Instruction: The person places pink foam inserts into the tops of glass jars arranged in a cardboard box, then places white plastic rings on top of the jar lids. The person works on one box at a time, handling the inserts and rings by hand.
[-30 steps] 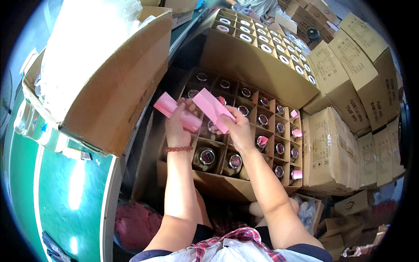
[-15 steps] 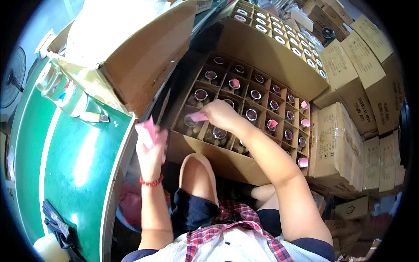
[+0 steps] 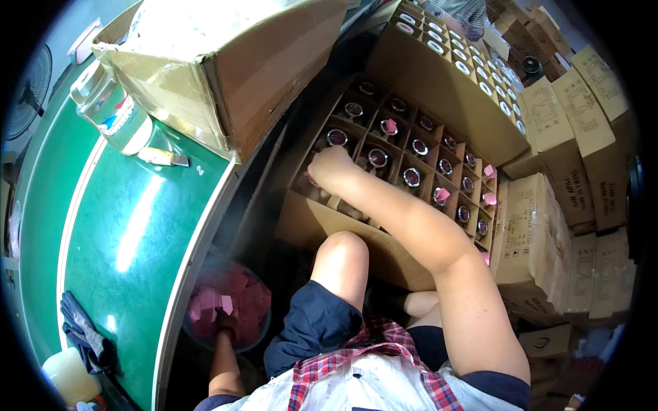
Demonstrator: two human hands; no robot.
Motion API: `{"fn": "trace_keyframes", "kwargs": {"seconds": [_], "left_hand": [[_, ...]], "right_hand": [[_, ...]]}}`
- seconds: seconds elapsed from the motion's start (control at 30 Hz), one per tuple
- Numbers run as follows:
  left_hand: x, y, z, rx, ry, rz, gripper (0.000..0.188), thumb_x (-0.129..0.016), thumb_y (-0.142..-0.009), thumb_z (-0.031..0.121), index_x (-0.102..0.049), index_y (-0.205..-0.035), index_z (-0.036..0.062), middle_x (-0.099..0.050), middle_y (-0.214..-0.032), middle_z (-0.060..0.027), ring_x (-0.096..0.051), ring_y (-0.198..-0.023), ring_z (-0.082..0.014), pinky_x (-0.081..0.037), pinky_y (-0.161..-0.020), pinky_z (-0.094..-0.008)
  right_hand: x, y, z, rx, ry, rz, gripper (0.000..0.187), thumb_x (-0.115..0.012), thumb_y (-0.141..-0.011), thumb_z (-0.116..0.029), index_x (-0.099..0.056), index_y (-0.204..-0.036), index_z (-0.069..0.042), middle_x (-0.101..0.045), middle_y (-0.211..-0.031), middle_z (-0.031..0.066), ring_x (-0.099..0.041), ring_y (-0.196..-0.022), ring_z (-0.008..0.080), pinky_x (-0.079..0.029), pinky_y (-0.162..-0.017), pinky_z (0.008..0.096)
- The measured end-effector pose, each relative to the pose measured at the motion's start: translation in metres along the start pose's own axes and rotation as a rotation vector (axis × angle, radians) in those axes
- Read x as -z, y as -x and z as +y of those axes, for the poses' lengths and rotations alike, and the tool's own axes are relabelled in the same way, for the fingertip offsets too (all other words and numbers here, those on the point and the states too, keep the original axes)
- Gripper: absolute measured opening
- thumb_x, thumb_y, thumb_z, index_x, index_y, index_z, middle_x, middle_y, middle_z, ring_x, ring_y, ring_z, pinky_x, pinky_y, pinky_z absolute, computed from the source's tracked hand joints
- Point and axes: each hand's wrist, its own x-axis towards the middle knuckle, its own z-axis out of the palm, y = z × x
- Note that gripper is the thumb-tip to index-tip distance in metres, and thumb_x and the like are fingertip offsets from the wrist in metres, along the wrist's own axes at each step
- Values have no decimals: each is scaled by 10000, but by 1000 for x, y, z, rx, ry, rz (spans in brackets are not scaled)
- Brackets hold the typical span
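The right hand reaches into the near left corner of an open divided carton that stands on the floor in front of the seated person. The fingers are curled down into a cell there; what they grip, if anything, cannot be told, as the back of the hand covers it. The carton's cardboard dividers form rows of cells, each holding a round jar with a dark, shiny top. Several cells along the right side and middle also carry a folded pink paper slip.

The left hand is down at the person's left side, inside a round basin filled with loose pink slips. Its fingers are closed into the pile; whether they pinch a slip cannot be told.

The basin sits on the floor just beside the curved edge of a green bench. On the bench, at the far edge, stand a large open cardboard box and a clear plastic bottle. A dark cloth lies at the near edge.

A second carton of white-capped jars stands beyond the first. Sealed cartons are stacked to the right.
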Motion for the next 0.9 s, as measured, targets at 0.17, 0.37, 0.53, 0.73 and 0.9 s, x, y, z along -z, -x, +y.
{"fn": "trace_keyframes", "kwargs": {"seconds": [0.17, 0.37, 0.53, 0.73, 0.9], "left_hand": [[-43, -36, -12, -47, -20, -65, 804, -717, -750, 398, -367, -1299, -73, -496, -1238, -310, -506, -1154, -399, -415, -962, -442], [-62, -60, -7, -105, 0, -68, 790, -709, -754, 367, -355, -1308, -72, -469, -1265, -309, -484, -1177, -400, -399, -983, -439], [-63, -67, -9, -116, 4, -59, 780, -702, -758, 341, -346, -1315, -71, -446, -1287, -309, -465, -1196, -400, -386, -1000, -437], [-64, -72, -23, -117, 23, -35, 768, -694, -762, 310, -334, -1324, -70, -419, -1313, -309, -443, -1219, -401, -371, -1021, -435], [-64, -79, -35, -176, 43, 4, 760, -687, -766, 285, -324, -1331, -70, -396, -1335, -309, -424, -1238, -401, -358, -1038, -433]], "right_hand": [[-60, -22, 13, 9, -69, 126, 387, -756, -630, -153, -637, -974, -24, -669, -808, 143, -658, -818, 296, -518, -645, 411], [-63, -7, 10, -81, -148, 270, 283, -671, -726, -157, -615, -969, -23, -651, -784, 137, -631, -830, 332, -514, -656, 433], [-81, -8, 3, -139, -252, 195, 226, -566, -788, -250, -658, -846, -52, -659, -786, 141, -559, -1008, 304, -321, -983, 506], [-80, 20, -10, -85, -213, 421, 398, -533, -835, -401, -636, -910, -24, -633, -998, 140, -525, -1052, 310, -340, -932, 469], [-80, 29, -10, -132, -238, 297, 501, -512, -858, -466, -617, -1046, -13, -622, -1049, 155, -488, -1122, 303, -238, -1012, 558]]}}
